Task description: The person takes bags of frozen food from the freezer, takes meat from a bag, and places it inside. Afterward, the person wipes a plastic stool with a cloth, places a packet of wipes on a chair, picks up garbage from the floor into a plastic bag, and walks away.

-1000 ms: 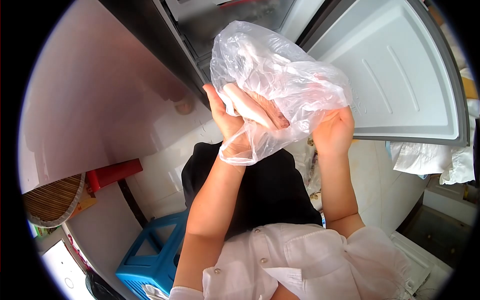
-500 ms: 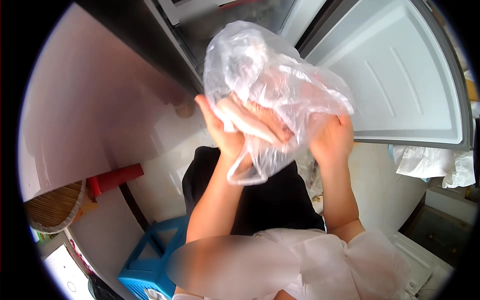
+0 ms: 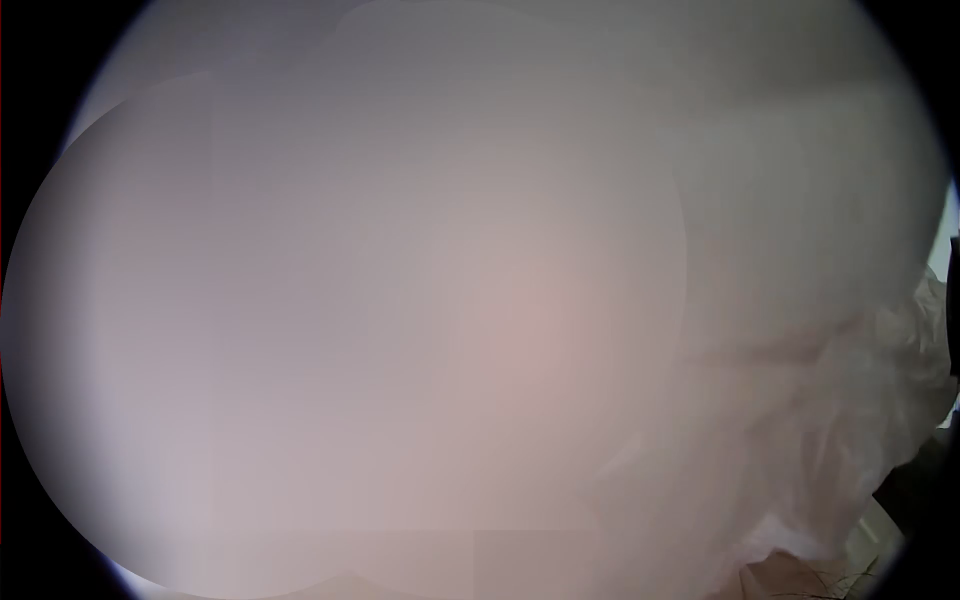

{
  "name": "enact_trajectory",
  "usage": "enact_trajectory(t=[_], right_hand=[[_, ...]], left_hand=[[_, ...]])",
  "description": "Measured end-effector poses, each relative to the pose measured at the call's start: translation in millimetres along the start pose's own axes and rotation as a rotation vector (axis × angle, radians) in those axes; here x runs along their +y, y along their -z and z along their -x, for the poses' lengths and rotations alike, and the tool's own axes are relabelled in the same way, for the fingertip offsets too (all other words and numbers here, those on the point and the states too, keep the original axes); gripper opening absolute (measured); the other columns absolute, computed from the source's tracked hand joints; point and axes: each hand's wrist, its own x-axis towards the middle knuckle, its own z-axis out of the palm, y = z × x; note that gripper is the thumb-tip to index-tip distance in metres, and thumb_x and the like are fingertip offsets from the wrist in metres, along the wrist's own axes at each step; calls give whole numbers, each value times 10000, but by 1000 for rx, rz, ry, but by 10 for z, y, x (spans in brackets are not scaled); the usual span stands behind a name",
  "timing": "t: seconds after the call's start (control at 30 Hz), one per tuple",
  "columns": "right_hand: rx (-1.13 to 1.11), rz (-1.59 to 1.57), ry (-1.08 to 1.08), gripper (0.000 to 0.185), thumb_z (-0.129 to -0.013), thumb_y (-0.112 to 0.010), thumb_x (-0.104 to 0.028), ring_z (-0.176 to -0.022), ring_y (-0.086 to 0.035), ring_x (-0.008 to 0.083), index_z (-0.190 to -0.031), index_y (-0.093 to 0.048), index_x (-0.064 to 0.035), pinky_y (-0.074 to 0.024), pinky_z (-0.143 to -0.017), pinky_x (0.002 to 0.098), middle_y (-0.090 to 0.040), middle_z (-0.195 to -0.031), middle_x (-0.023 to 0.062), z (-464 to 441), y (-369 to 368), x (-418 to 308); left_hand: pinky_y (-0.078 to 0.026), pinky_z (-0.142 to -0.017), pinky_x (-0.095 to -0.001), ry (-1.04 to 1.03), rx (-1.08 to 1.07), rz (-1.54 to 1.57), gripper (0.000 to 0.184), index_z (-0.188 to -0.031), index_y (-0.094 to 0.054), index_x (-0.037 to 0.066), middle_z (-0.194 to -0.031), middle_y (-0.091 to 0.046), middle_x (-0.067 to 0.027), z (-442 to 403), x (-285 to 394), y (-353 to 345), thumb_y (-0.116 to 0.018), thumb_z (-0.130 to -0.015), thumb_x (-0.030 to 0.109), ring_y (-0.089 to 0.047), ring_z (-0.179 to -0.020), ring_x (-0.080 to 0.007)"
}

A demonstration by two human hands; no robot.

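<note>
A pale, blurred surface fills most of the head view and hides what lies behind it. Toward the lower right, crumpled translucent material (image 3: 830,430) that looks like a plastic bag is very close to the camera. Whatever it may contain cannot be made out. Neither my left hand nor my right hand can be recognised, so what they hold or touch is hidden.
Along the bottom right edge is a brownish patch (image 3: 785,578), its kind unclear, with thin dark strands beside it. A dark area (image 3: 915,490) shows at the far right.
Half a second ago both hands held up a clear plastic bag with pale, meat-like pieces before an open fridge. Now the hands, fridge and floor are lost behind blur and bag-like material.
</note>
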Motion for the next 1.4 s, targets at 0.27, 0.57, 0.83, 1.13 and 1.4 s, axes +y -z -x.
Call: enact_trajectory(t=[0.27, 0.57, 0.83, 1.13, 1.4], right_hand=[[-17, -26, -3, 596, -979, -289, -419, -1207, -478, 322, -1352, -369, 40, -371, -1032, 441, -481, -1324, 190, -32, 16, -20], [-78, -214, 48, 633, -979, -285, -452, -1206, -478, 331, -1358, -352, 51, -376, -1030, 443, -473, -1328, 201, -125, 78, -40], [-368, 884, -8, 816, -739, -782, -196, -1302, -379, 264, -1393, -332, -9, -296, -1089, 410, -408, -1399, 142, -31, 273, 199], [127, 968, 39, 383, -844, -554, 18, -1066, -582, 190, -1227, -525, 11, -474, -902, 356, -609, -1136, 98, -157, 417, -55], [58, 435, -88, 415, -857, -561, -3, -1083, -567, 206, -1267, -504, -32, -505, -833, 365, -556, -1222, 96, -132, 495, -127]], left_hand=[[-355, -1004, -352, 4, -34, 0, 662, -1333, -355, 38, -1259, -478, -143, 9, -18, -39, -327, -941, 571, -481, -1131, -248], [-337, -1028, -369, 84, -552, 150, 654, -1347, -307, 34, -1295, -433, -171, -224, -272, -306, -321, -944, 548, -455, -1175, -270], [-480, -799, -337, 542, -43, 150, 808, -1111, -534, 53, -989, -603, -77, -394, -338, -436, -335, -819, 779, -571, -883, -197], [-177, -1112, -521, 533, -204, 213, 945, -1335, -373, 14, -1361, -383, -167, -355, -236, -460, -386, -794, 788, -296, -1312, -310], [-396, -985, -427, 550, -423, 147, 400, -1148, -541, 20, -1166, -590, -110, -466, -175, -365, -467, -912, 334, -556, -1090, -254]])
